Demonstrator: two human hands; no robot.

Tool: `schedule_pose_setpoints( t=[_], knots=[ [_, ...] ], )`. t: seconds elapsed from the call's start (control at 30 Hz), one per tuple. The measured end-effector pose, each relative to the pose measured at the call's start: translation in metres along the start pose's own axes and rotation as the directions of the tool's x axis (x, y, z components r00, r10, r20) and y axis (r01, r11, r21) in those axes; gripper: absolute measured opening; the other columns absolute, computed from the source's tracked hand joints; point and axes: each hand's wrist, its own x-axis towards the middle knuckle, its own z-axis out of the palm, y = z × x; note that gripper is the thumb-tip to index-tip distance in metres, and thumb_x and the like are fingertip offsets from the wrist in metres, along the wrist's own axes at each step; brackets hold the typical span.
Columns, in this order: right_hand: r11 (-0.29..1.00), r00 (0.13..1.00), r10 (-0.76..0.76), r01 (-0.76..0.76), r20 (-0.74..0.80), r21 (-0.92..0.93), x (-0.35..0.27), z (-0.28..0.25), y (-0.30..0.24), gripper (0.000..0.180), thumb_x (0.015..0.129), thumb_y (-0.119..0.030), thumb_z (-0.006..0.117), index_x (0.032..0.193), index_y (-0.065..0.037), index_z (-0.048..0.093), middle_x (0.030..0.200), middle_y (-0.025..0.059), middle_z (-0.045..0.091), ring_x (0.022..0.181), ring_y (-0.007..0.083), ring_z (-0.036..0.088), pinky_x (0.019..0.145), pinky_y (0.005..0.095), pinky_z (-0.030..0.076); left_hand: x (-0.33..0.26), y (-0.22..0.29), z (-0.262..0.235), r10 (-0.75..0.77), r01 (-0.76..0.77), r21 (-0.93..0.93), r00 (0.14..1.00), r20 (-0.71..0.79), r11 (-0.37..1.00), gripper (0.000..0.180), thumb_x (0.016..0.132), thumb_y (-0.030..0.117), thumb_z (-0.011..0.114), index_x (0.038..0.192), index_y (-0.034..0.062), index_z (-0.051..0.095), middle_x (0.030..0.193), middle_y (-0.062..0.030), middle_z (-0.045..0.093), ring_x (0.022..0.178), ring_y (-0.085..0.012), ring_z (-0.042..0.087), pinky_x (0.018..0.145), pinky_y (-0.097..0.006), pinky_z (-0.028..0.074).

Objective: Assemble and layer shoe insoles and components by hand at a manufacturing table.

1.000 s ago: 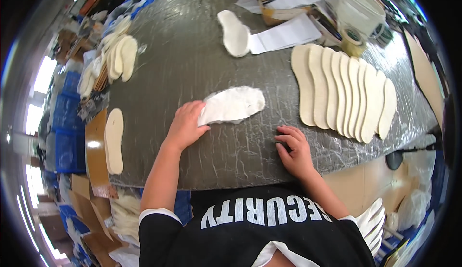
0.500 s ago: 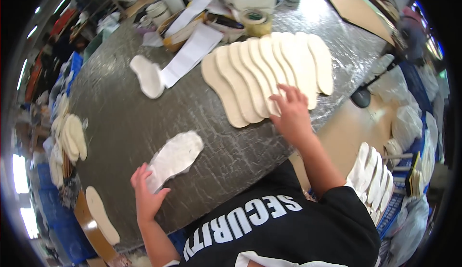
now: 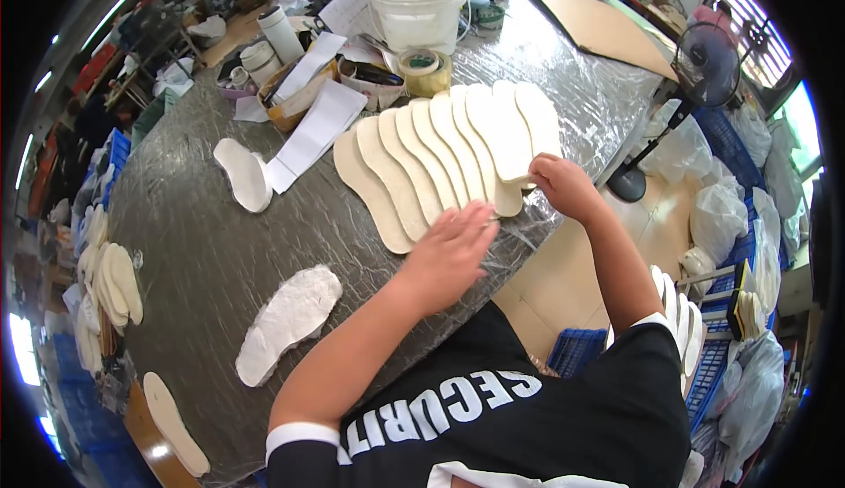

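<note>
- Both hands are on the fanned row of cream insoles (image 3: 444, 158) at the right side of the bench (image 3: 202, 250); my left hand (image 3: 449, 255) lies flat with fingers spread across the near ends of the middle pieces, pressing them down so the fan does not slide.
- Right hand (image 3: 563, 187) sits at the right end of the row, fingers curled around the near tip of the last insole (image 3: 526, 127); I judge it is pinching that edge, though the fingertips are partly hidden under the piece.
- Insoles overlap like roof tiles, each one leaning on its left neighbour, which leaves one long edge of every piece exposed and easy to lift singly.
- Left of my forearm, nearer to me, a white, rough-surfaced insole (image 3: 286, 322) lies alone and flat on the bench, well apart from the fan.
- Farther off, another single white insole (image 3: 245, 174) lies beside loose paper sheets (image 3: 312, 127).
- Beyond the fan stand a white bucket (image 3: 418, 13) and a roll of tape (image 3: 422, 67), out of the way of my arms.
- At the bench's left edge a small stack of cream insoles (image 3: 110, 284) waits, far from both hands.
</note>
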Motion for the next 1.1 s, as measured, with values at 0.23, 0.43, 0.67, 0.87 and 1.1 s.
schedule_pose_setpoints(
  t=[0.23, 0.43, 0.67, 0.87, 1.1],
  knots=[
    [0.994, 0.643, 0.104, -0.096, -0.759, 0.055, 0.034, -0.061, -0.032, 0.005, 0.09, -0.006, 0.055, 0.091, -0.001, 0.058, 0.087, 0.0165, 0.06, 0.086, 0.0365, 0.059, 0.076, 0.0428, 0.047, 0.056, -0.012, 0.033, -0.259, 0.328, -0.322, 0.936, 0.239, 0.888, 0.037, 0.086, 0.02, 0.067, 0.115, -0.0027, 0.062, 0.112, -0.0188, 0.063, 0.113, -0.0332, 0.056, 0.097, -0.042, 0.044],
    [0.871, 0.708, -0.481, 0.453, -0.517, -0.189, 0.0, 0.007, -0.162, 0.017, 0.067, -0.012, 0.064, 0.083, -0.012, 0.061, 0.094, 0.0069, 0.059, 0.092, 0.0282, 0.058, 0.08, 0.0427, 0.046, 0.032, -0.035, -0.025, -0.533, -0.154, -0.878, 0.836, 0.128, -0.452, 0.102, 0.085, 0.077, 0.043, 0.144, -0.0065, 0.031, 0.138, -0.0226, 0.046, 0.125, -0.0357, 0.049, 0.105, -0.05, 0.04],
    [0.803, 0.851, -0.424, 0.512, -0.311, 0.306, -0.042, 0.098, -0.22, 0.059, 0.069, -0.015, 0.079, 0.124, -0.004, 0.059, 0.105, 0.0091, 0.063, 0.094, 0.03, 0.061, 0.082, 0.0414, 0.047, -0.095, -0.038, -0.101, -0.81, -0.327, -0.935, 0.58, -0.082, -0.14, 0.074, 0.095, 0.051, 0.051, 0.139, -0.006, 0.035, 0.134, -0.0286, 0.048, 0.072, -0.0185, 0.05, 0.058, -0.028, 0.044],
    [0.869, 0.936, -0.35, 0.337, -0.032, 0.362, -0.043, 0.143, -0.205, 0.042, 0.076, -0.01, 0.074, 0.116, -0.004, 0.062, 0.104, 0.0115, 0.062, 0.095, 0.0311, 0.06, 0.082, 0.042, 0.049, -0.218, 0.002, -0.163, -0.909, 0.35, -0.852, 0.296, -0.294, 0.39, 0.086, 0.077, 0.056, 0.072, 0.128, -0.0091, 0.048, 0.112, -0.0208, 0.061, 0.061, -0.0069, 0.044, 0.053, -0.02, 0.034],
    [0.913, 0.958, -0.276, 0.235, 0.082, 0.334, -0.014, 0.163, -0.224, 0.035, 0.079, -0.011, 0.071, 0.111, -0.002, 0.063, 0.104, 0.0122, 0.061, 0.097, 0.031, 0.058, 0.085, 0.0417, 0.048, -0.267, 0.006, -0.167, -0.869, 0.797, -0.361, 0.488, -0.089, 0.484, 0.083, 0.057, 0.057, 0.087, 0.111, 0.0031, 0.054, 0.128, -0.0152, 0.05, 0.115, -0.0273, 0.052, 0.095, -0.039, 0.045]
  ],
)
